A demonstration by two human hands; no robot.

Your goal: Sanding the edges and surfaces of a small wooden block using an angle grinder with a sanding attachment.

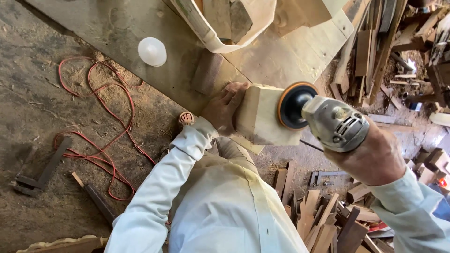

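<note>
1. Head view, hands: the left hand (224, 107) sits at the centre of the frame, its pale sleeve running down toward the lower left. The palm lies flat against the left face of a pale wooden block (262, 117); the fingers are together and stretched toward the upper right, pressing the block rather than wrapping it.
2. The right hand (375, 157) comes in from the lower right, forearm sloping up toward the centre. It is clamped around the grey body of an angle grinder (335, 122), the fingers curled under the housing and mostly hidden.
3. Grinder: its long axis runs from the right hand toward the upper left. The black backing pad with an orange rim (293, 105) faces left and touches the right face of the block.
4. Block: it rests at the near edge of a dusty wooden workbench (140, 23), just right of the frame's centre, held between the left palm and the sanding disc. It is squarish, and its long axis cannot be told.
5. Surroundings: a white dome-shaped cap (152, 51) lies on the bench at upper left. A red cable (110, 112) loops over the sawdust floor at left. Timber offcuts (328, 220) are piled at lower right.
</note>
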